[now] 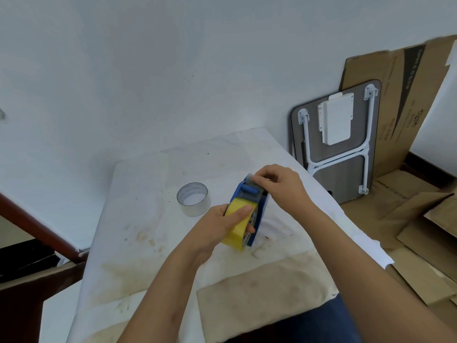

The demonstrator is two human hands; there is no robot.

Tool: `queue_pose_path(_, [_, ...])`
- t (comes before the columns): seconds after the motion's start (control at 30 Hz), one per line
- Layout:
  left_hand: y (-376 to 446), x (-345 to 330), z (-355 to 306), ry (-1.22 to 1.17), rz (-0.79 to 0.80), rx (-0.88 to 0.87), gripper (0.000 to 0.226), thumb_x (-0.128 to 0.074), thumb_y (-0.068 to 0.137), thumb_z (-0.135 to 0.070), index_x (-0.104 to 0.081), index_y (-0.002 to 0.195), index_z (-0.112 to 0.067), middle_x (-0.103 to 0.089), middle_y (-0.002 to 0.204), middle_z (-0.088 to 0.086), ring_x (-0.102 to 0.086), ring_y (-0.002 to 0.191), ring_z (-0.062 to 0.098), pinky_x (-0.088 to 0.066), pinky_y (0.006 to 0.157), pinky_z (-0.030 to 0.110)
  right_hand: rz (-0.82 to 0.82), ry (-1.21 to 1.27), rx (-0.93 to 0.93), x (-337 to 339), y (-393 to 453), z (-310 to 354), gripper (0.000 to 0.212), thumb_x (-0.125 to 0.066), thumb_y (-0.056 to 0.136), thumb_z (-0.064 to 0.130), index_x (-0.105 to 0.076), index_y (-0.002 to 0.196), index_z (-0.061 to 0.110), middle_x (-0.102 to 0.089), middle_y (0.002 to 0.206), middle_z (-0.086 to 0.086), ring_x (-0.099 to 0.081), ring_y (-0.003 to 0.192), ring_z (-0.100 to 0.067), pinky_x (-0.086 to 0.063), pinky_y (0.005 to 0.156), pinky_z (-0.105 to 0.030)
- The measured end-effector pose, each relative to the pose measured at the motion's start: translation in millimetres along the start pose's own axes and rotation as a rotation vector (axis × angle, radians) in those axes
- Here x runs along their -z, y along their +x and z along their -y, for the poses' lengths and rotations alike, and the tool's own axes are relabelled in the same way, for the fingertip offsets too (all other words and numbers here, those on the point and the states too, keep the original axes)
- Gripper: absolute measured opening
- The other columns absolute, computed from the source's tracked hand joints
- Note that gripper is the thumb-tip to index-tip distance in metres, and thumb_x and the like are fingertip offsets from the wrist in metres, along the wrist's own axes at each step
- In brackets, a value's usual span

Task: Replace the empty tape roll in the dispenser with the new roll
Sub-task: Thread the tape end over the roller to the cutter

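Note:
A blue tape dispenser (pixel 247 194) stands on the white cloth-covered table (pixel 153 219), with a yellow tape roll (pixel 238 233) seated in it. My left hand (pixel 222 226) wraps around the yellow roll and the dispenser's near end, thumb lying across the roll. My right hand (pixel 277 184) pinches at the dispenser's far top end, where a thin strip of tape seems to sit between the fingertips. The empty roll (pixel 194 199), a pale bare core, lies on the table to the left of the dispenser, apart from both hands.
A folded lap table (pixel 338 144) leans against the wall to the right, with flattened cardboard (pixel 395 95) behind it and on the floor. The table's right edge runs close to my right forearm. A dark wooden frame (pixel 37 226) lies at the left.

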State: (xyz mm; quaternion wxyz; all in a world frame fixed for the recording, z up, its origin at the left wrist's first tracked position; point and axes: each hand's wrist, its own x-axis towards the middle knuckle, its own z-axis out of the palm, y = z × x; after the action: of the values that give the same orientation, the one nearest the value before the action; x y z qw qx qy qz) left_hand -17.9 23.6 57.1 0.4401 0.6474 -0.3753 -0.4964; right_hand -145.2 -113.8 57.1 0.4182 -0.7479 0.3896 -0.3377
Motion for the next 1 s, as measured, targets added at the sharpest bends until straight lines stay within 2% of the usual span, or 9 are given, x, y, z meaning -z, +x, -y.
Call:
queue_pose_path(0.13, [0.7,0.2,0.2,0.006,-0.002,-0.003,0.036,-0.064,0.089,-0.048,-0.070,0.100,-0.014,-0.076,0.080,0.000,-0.069,0.075,0.013,-0.054,0.081,0.028,-0.011,-0.027,-0.003,-3.9,-0.1,0.9,0.015,-0.064,0.091,0.027,-0.071,0.088,0.013,-0.067,0.088,0.005,-0.059,0.079,-0.002,-0.043,0.067,-0.016])
queue_pose_path(0.3, [-1.0,0.6,1.3,0.022,0.015,-0.013,0.034,-0.064,0.090,-0.046,-0.070,0.101,-0.015,-0.077,0.080,-0.001,-0.069,0.074,0.010,-0.053,0.076,0.024,-0.061,-0.028,0.055,-5.6,-0.2,-0.9,0.006,-0.069,0.086,0.018,-0.066,0.081,0.019,-0.064,0.096,0.001,-0.065,0.092,-0.012,-0.050,0.079,-0.021])
queue_pose_path(0.4, [-1.0,1.2,0.9,0.058,0.015,0.004,0.041,-0.064,0.087,-0.052,-0.068,0.108,-0.018,-0.079,0.089,-0.001,-0.072,0.081,0.012,-0.056,0.085,0.031,-0.103,-0.035,0.097,-6.6,-1.3,0.4,0.007,-0.068,0.086,0.016,-0.067,0.080,0.018,-0.060,0.098,0.001,-0.062,0.085,-0.005,-0.046,0.073,-0.010])
queue_pose_path(0.5, [3.7,2.0,2.7,0.127,-0.071,0.044,0.059,-0.069,0.074,-0.066,-0.053,0.117,-0.029,-0.070,0.112,-0.001,-0.067,0.104,0.020,-0.054,0.097,0.041,-0.118,-0.041,0.124,-8.1,-3.3,2.0,0.005,-0.068,0.086,0.015,-0.068,0.081,0.014,-0.060,0.095,0.001,-0.059,0.080,-0.003,-0.045,0.069,-0.006])
queue_pose_path(0.63, [7.2,0.0,4.2,0.131,-0.109,0.055,0.085,-0.073,0.070,-0.067,-0.030,0.139,-0.045,-0.056,0.122,-0.002,-0.058,0.115,0.021,-0.048,0.103,0.044,-0.138,-0.011,0.118,-9.3,-3.5,7.9,0.006,-0.069,0.085,0.014,-0.068,0.079,0.015,-0.061,0.093,0.002,-0.060,0.079,-0.005,-0.046,0.069,-0.008])
queue_pose_path(0.73, [8.6,-0.2,4.0,0.123,-0.054,0.059,0.088,-0.074,0.063,-0.072,-0.037,0.140,-0.049,-0.063,0.119,0.000,-0.064,0.112,0.024,-0.051,0.102,0.047,-0.133,-0.015,0.128,-10.6,-3.6,12.5,0.008,-0.069,0.084,0.013,-0.066,0.077,0.016,-0.060,0.091,0.003,-0.060,0.078,-0.006,-0.048,0.069,-0.011])
queue_pose_path(0.83, [10.6,-0.1,5.4,0.093,-0.047,0.057,0.089,-0.076,0.057,-0.075,-0.042,0.136,-0.050,-0.072,0.115,-0.001,-0.069,0.109,0.024,-0.053,0.100,0.050,-0.141,-0.004,0.091,-11.3,-3.7,12.9,0.008,-0.068,0.085,0.014,-0.066,0.078,0.014,-0.062,0.094,0.001,-0.064,0.084,-0.011,-0.054,0.073,-0.023])
queue_pose_path(0.93, [12.2,1.3,7.5,0.056,-0.020,0.016,0.075,-0.075,0.076,-0.057,-0.038,0.141,-0.047,-0.079,0.101,-0.006,-0.076,0.093,0.015,-0.056,0.095,0.039,-0.151,0.037,0.034,-12.6,-3.5,12.2,0.009,-0.069,0.085,0.015,-0.067,0.077,0.013,-0.065,0.095,0.000,-0.068,0.086,-0.015,-0.054,0.071,-0.023])
queue_pose_path(1.0, [11.8,0.8,6.2,0.034,0.009,0.005,0.070,-0.073,0.083,-0.047,-0.037,0.142,-0.044,-0.080,0.098,-0.009,-0.077,0.087,0.010,-0.059,0.082,0.027,-0.155,0.039,0.010,-12.8,-3.9,12.3,0.010,-0.070,0.085,0.016,-0.066,0.076,0.015,-0.065,0.094,0.002,-0.067,0.085,-0.013,-0.051,0.067,-0.019])
